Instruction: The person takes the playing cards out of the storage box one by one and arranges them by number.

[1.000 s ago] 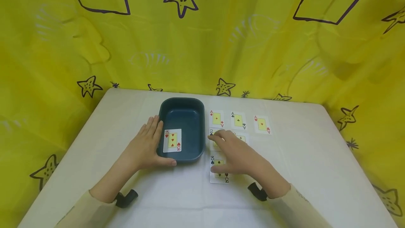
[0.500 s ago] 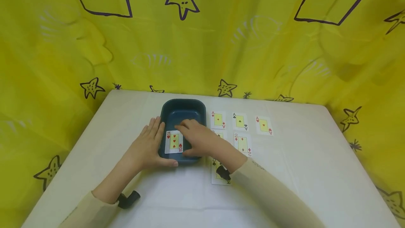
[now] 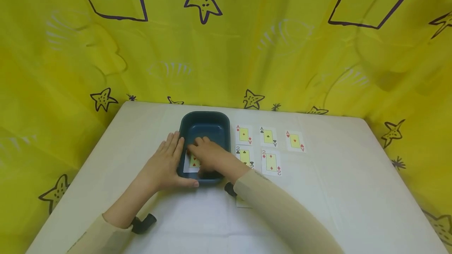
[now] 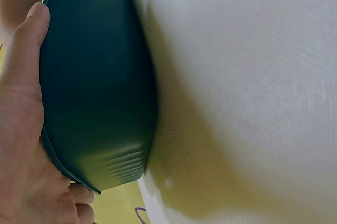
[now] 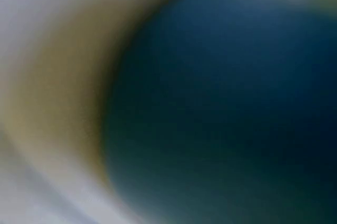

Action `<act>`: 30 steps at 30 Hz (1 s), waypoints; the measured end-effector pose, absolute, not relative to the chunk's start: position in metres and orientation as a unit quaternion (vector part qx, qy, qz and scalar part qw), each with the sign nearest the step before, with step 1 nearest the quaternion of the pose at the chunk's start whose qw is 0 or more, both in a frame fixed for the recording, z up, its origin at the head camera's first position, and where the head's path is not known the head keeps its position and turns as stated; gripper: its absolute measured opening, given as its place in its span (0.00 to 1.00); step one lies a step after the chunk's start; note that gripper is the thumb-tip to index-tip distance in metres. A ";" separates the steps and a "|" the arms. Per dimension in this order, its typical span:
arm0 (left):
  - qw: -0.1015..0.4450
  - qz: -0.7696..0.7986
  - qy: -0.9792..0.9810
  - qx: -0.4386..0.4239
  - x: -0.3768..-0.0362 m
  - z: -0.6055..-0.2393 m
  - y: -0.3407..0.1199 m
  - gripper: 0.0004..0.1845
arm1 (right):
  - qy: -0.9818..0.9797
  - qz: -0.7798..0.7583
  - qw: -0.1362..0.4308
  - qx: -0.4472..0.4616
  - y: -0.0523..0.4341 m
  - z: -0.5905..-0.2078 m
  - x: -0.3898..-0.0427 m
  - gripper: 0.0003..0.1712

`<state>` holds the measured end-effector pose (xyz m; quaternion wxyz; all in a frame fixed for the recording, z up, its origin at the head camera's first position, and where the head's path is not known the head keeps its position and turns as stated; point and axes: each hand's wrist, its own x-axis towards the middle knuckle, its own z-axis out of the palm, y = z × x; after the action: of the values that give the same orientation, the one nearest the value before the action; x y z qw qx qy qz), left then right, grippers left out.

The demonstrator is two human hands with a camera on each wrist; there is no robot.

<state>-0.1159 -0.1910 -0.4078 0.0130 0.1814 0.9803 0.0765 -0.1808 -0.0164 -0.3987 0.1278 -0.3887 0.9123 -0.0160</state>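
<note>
Left hand [image 3: 165,165] flat against the near left wall of the tub [image 3: 203,120], fingers straight along the rim, thumb laid across the front edge; same hold seen close from the left wrist [image 4: 21,129], palm and thumb pressed to the dark green wall [image 4: 95,92]. Right hand [image 3: 208,156] reaching down inside the tub, over a red card [image 3: 192,162] lying on its floor near the left wall. Fingers covering most of that card; impossible to tell whether pinching it or only resting on it. Right wrist view only a blur of dark blue-green.

To the right of the tub, on the white table [image 3: 339,191], face up in rows: ace of diamonds [image 3: 244,134], ace of clubs [image 3: 268,136], another red ace [image 3: 294,141]; below them, two of clubs [image 3: 245,156] and two of diamonds [image 3: 271,162]. Right sleeve [image 3: 279,214] crossing over one more card [image 3: 243,202], just a white corner showing. Two of clubs just beside the tub's right wall, partly behind the wrist. Yellow cloth [image 3: 226,38] with stars behind the table.
</note>
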 end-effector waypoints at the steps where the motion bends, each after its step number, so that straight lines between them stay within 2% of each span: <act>1: 0.013 0.079 0.980 0.181 -0.116 -0.408 -0.191 0.79 | 0.915 -0.016 0.130 -0.382 -0.018 -0.399 -0.181 0.49; 9: 0.007 0.084 0.980 0.181 -0.116 -0.406 -0.190 0.78 | 0.938 -0.031 0.189 -0.287 -0.025 -0.396 -0.183 0.54; 13: 0.008 0.088 0.980 0.176 -0.117 -0.406 -0.189 0.78 | 0.941 -0.041 0.197 -0.272 -0.023 -0.399 -0.186 0.56; 22: 0.013 0.092 0.980 0.174 -0.116 -0.408 -0.188 0.78 | 0.932 -0.040 0.153 -0.327 -0.010 -0.400 -0.186 0.58; 30: 0.022 0.084 0.982 0.167 -0.115 -0.406 -0.188 0.78 | 0.929 -0.094 0.116 -0.339 0.016 -0.376 -0.181 0.60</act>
<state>-0.1153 -0.1879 -0.4061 0.0221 0.1672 0.9821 0.0838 -0.1810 0.0163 -0.3762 0.1155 -0.3394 0.9288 -0.0936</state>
